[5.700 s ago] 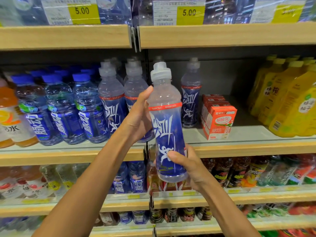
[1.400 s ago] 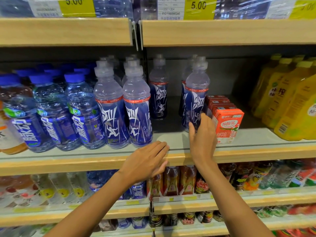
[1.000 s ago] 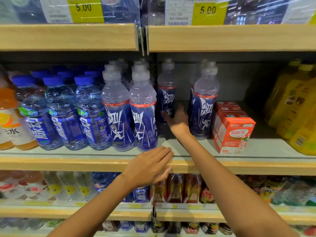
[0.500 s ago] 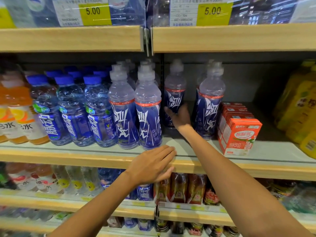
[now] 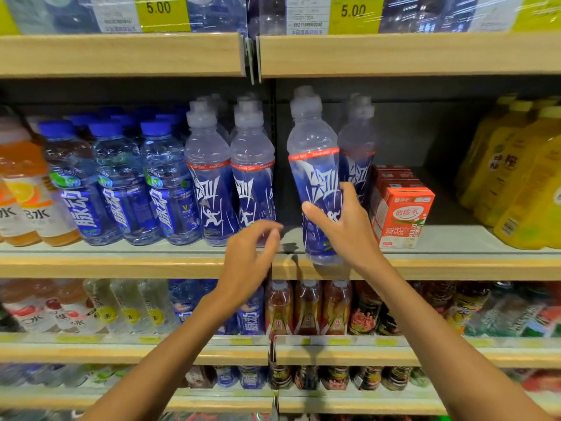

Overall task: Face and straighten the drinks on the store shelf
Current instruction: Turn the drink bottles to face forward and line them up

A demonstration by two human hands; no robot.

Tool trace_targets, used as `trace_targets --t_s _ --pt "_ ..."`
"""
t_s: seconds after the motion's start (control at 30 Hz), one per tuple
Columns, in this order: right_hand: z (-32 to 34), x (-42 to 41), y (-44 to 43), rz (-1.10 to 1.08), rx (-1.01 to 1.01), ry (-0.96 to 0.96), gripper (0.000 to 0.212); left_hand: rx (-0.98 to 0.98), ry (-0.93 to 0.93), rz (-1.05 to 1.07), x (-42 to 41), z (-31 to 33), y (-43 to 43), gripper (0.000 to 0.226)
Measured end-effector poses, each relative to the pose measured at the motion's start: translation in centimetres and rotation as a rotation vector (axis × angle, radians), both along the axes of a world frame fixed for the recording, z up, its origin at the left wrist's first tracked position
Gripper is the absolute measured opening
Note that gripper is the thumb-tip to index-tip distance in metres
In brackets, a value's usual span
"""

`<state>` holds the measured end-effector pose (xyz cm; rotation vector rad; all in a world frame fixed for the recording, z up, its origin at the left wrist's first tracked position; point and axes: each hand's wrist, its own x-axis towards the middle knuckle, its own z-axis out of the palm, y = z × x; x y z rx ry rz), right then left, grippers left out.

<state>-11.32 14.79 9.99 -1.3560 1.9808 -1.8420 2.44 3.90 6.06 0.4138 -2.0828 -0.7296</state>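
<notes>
Grips the bottle (image 5: 314, 165) mid-label, right hand (image 5: 349, 235) fingers (image 5: 348, 192) wrapped round, left hand (image 5: 246, 262) loosely curled, empty; likely full, heavy, slick, slightly squeezable.

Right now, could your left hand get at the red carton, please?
Probably not directly: the right hand and the blue bottle it holds stand between the left hand and the red carton.

Bottle (image 5: 314, 165) clear glossy plastic; shelf edge (image 5: 121, 265) matt wood-look; carton (image 5: 403, 217) paperboard.

"5.00" on yellow price tags (image 5: 161, 10), "酸酸乳" on red carton (image 5: 405, 218)
</notes>
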Motion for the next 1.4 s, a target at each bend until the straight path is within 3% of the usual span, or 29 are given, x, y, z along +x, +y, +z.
trace_targets --t_s 0.1,0.17,0.23,0.33,0.53,0.63,0.77,0.87,0.97,1.1,1.17,1.3,1.4 --pt "-0.3 2.0 1.8 0.064 -0.02 -0.057 0.04 0.561 0.203 -0.2 -0.8 4.1 1.2 0.025" --pt "-0.8 3.4 2.4 0.118 -0.027 -0.108 0.041 0.732 0.277 -0.354 -1.2 6.5 2.0 0.038" --pt "-1.2 4.7 2.6 0.141 -0.04 -0.131 0.04 0.752 0.307 -0.418 -1.5 8.0 3.2 0.048" --pt "-1.7 6.2 2.3 0.109 -0.078 -0.082 0.039 0.764 0.36 -0.315 -2.0 9.1 4.6 0.061" --pt "-2.4 6.4 1.9 0.162 -0.128 -0.135 0.053 0.801 0.407 -0.284 -2.6 9.7 4.6 0.011" --pt "-2.6 4.9 2.5 0.416 -0.086 -0.388 0.067 0.941 0.304 -0.507 -2.1 10.2 3.1 0.029" --pt "-3.3 3.8 2.8 0.816 0.076 -0.686 0.094 1.117 0.258 -1.017 -2.2 10.6 1.6 0.054" --pt "-3.2 4.4 2.3 1.042 0.069 -0.735 0.086 1.214 0.254 -1.3 -2.9 10.3 1.3 0.06" --pt "-2.9 5.0 1.9 0.982 0.085 -0.73 0.078 1.268 0.196 -1.395 -3.3 9.6 1.1 0.059" --pt "-3.6 4.9 2.3 0.721 0.065 -0.621 0.058 1.181 0.197 -1.131 -2.7 9.1 0.3 0.061" --pt "-3.5 4.7 2.6 0.588 0.053 -0.558 0.047 1.027 0.155 -0.881 -2.1 9.5 0.1 0.047" --pt "-3.4 4.6 3.1 0.413 0.016 -0.49 0.048 0.631 0.149 -0.358 -1.5 9.9 0.5 0.027" --pt "-3.5 4.8 2.9 0.249 -0.011 -0.374 0.038 0.467 0.208 -0.22 -1.6 10.2 1.8 0.022"
